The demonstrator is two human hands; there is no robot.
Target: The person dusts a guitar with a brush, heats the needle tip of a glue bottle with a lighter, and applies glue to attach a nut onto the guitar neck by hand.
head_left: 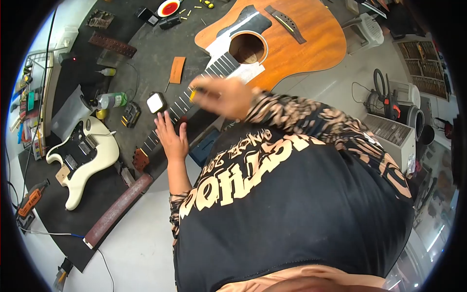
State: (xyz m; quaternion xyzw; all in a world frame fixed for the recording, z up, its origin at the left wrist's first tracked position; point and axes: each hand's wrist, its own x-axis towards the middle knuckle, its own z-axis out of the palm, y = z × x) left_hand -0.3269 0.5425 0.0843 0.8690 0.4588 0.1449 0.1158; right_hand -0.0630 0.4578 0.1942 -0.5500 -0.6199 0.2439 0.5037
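Spreading wide, left hand (172,138) was over the acoustic guitar fretboard (181,104). Right hand (226,99) too, gripping some blurry yellow thing (193,94).

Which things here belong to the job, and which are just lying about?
Seemingly in the job:
acoustic guitar
white covering near its soundhole
blurred tool in the right hand

Apparently just lying about:
cream guitar
bottle
orange tool
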